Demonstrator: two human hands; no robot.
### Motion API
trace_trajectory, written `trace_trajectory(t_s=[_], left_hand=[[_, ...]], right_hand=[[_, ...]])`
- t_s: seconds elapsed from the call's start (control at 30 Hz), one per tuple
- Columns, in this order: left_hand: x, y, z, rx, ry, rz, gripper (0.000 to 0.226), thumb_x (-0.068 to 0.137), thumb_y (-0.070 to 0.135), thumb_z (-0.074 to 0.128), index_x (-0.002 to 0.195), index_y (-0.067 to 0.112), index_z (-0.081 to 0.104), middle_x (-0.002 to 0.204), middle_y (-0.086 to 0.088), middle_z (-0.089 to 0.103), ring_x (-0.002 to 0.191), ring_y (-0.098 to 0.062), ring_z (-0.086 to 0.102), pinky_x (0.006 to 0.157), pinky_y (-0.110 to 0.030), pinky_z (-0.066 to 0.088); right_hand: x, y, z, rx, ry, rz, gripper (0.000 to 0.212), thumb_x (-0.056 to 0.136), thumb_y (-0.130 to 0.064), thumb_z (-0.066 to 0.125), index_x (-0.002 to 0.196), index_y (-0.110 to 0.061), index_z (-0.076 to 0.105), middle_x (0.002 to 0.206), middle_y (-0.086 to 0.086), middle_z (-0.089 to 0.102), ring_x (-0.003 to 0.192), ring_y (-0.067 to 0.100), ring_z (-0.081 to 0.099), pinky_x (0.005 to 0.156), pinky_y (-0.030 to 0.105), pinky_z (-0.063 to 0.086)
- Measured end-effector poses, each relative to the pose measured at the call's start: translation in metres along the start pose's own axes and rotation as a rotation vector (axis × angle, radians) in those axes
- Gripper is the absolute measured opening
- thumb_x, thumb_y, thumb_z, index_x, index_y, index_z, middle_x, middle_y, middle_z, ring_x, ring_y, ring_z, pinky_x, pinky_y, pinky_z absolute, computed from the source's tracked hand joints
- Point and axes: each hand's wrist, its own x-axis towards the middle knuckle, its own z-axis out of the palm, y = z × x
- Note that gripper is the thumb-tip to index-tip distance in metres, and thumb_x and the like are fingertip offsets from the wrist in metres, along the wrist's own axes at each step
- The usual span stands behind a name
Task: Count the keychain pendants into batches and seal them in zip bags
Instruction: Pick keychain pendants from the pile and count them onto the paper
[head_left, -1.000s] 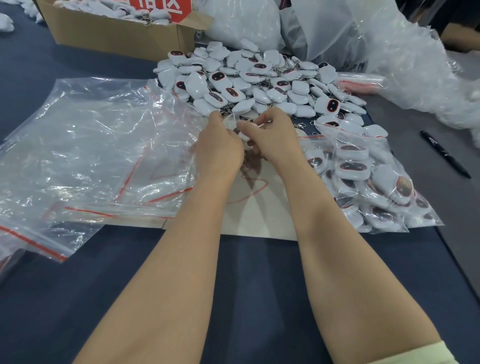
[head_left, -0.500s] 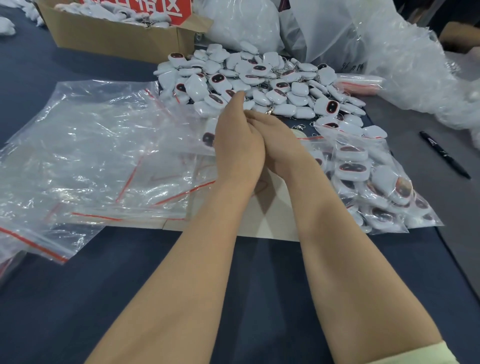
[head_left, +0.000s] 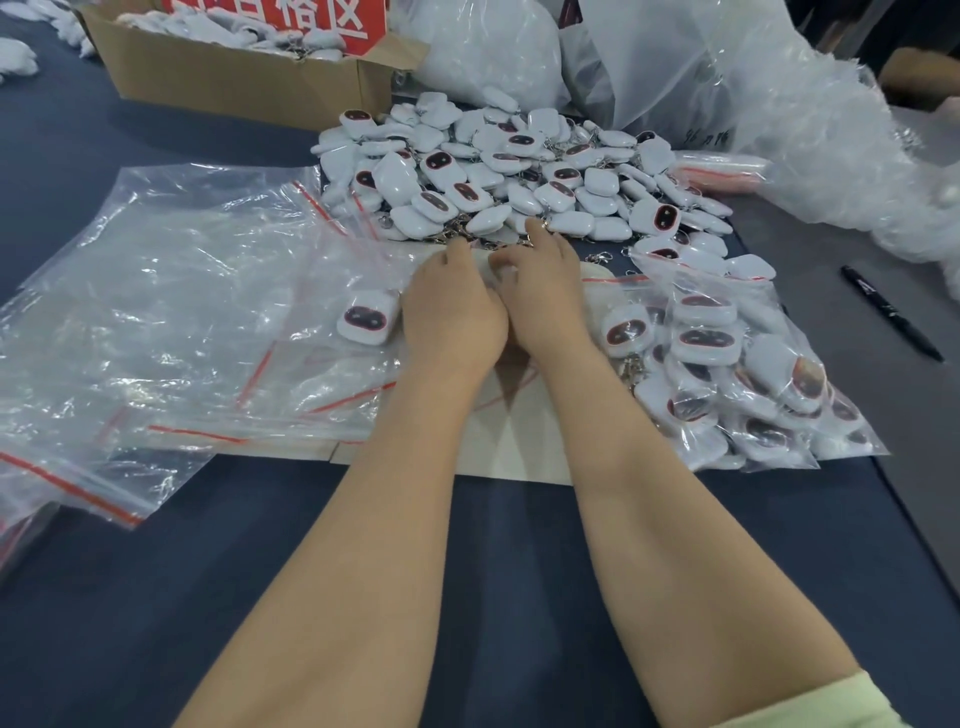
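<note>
A big heap of white keychain pendants (head_left: 493, 171) with dark red-rimmed faces lies at the back of the table. My left hand (head_left: 452, 312) and my right hand (head_left: 545, 291) lie side by side at the heap's near edge. The right hand's fingers curl round a white pendant (head_left: 487, 266). The left hand's fingers point down at the heap's edge, and their tips are hidden. One pendant (head_left: 366, 318) lies inside a clear zip bag (head_left: 291, 291) just left of my left hand. A filled zip bag (head_left: 727, 374) lies to the right.
Empty red-zip bags (head_left: 130, 338) are spread over the left. Under my wrists lies a beige card (head_left: 519, 441). A cardboard box (head_left: 234, 78) of pendants stands at the back left, with crumpled plastic wrap (head_left: 779, 104) at the back right. A black marker (head_left: 891, 312) lies far right.
Both hands drew together above the bag, then moved forward to the heap's edge. A single pendant has come to lie inside the zip bag left of my left hand.
</note>
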Motion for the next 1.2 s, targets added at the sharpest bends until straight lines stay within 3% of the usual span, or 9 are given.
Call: trace_trajectory(t_s=[0.1,0.23,0.47,0.6,0.73,0.87,1.03,1.13,1.2], left_hand=[[0.001,-0.003,0.001,-0.007,-0.015,-0.012,0.042,0.088,0.008,0.046,0.129,0.004,0.045,0.126,-0.019,0.055,0.117,-0.035,0.049,0.095,-0.039,0.036],[0.002,-0.003,0.0,-0.043,0.003,-0.041,0.042,0.088,0.006,0.044,0.13,0.006,0.047,0.126,-0.018,0.056,0.117,-0.035,0.049,0.096,-0.038,0.037],[0.004,-0.003,0.0,-0.077,0.023,-0.065,0.038,0.088,0.007,0.042,0.125,0.006,0.049,0.12,-0.019,0.059,0.114,-0.036,0.051,0.093,-0.038,0.037],[0.004,-0.003,-0.001,-0.083,0.024,-0.061,0.037,0.088,0.01,0.043,0.124,0.004,0.049,0.12,-0.019,0.059,0.114,-0.035,0.051,0.094,-0.038,0.038],[0.004,-0.002,-0.002,-0.073,0.011,-0.053,0.035,0.089,0.013,0.045,0.122,0.003,0.049,0.119,-0.019,0.059,0.114,-0.037,0.051,0.094,-0.041,0.04],[0.002,-0.002,-0.002,-0.066,-0.004,-0.033,0.034,0.088,0.015,0.047,0.119,0.004,0.05,0.116,-0.018,0.06,0.111,-0.037,0.051,0.093,-0.043,0.042],[0.005,-0.003,-0.001,-0.079,-0.015,-0.036,0.034,0.09,0.02,0.048,0.12,0.005,0.05,0.119,-0.016,0.06,0.113,-0.035,0.051,0.093,-0.042,0.042],[0.006,-0.003,0.0,-0.079,-0.012,-0.034,0.035,0.092,0.023,0.048,0.121,0.005,0.05,0.121,-0.015,0.059,0.115,-0.035,0.05,0.094,-0.042,0.041],[0.006,-0.004,0.001,-0.091,-0.009,-0.036,0.035,0.092,0.023,0.048,0.122,0.005,0.05,0.122,-0.015,0.059,0.116,-0.035,0.05,0.095,-0.042,0.041]], right_hand=[[0.006,0.002,0.008,-0.135,-0.084,-0.029,0.041,0.097,-0.024,0.047,0.138,-0.024,0.047,0.163,0.003,0.002,0.148,0.031,0.002,0.118,0.04,0.008],[0.017,-0.002,0.011,-0.209,-0.15,-0.026,0.044,0.098,-0.027,0.041,0.142,-0.028,0.041,0.162,-0.004,-0.006,0.148,0.029,-0.006,0.118,0.05,0.008],[0.023,-0.009,0.011,-0.171,-0.167,0.01,0.051,0.094,-0.026,0.044,0.145,-0.027,0.039,0.162,-0.005,0.0,0.147,0.029,-0.007,0.118,0.052,0.003],[0.017,-0.006,0.007,-0.141,0.03,-0.011,0.05,0.095,-0.023,0.041,0.145,-0.022,0.038,0.159,0.002,0.018,0.144,0.029,0.011,0.118,0.04,0.011],[0.005,-0.006,0.005,0.397,0.375,-0.001,0.03,0.096,-0.014,0.049,0.126,-0.008,0.052,0.131,0.011,0.047,0.119,0.018,0.043,0.102,0.02,0.028],[0.002,-0.002,0.0,0.939,0.38,0.291,0.024,0.092,-0.013,0.06,0.108,-0.016,0.043,0.099,-0.01,0.049,0.087,0.0,0.05,0.071,0.005,0.042],[0.006,-0.001,-0.004,1.216,0.203,0.457,0.04,0.09,-0.009,0.063,0.126,-0.008,0.046,0.128,0.013,0.052,0.115,0.027,0.056,0.101,0.043,0.047],[0.006,-0.002,-0.006,1.303,0.177,0.388,0.011,0.09,0.001,0.059,0.098,-0.007,0.058,0.094,0.006,0.062,0.085,0.02,0.06,0.085,0.037,0.05],[0.005,-0.004,-0.009,1.397,0.168,0.379,0.023,0.091,0.002,0.058,0.111,-0.009,0.054,0.097,0.003,0.061,0.08,0.015,0.06,0.075,0.03,0.053]])
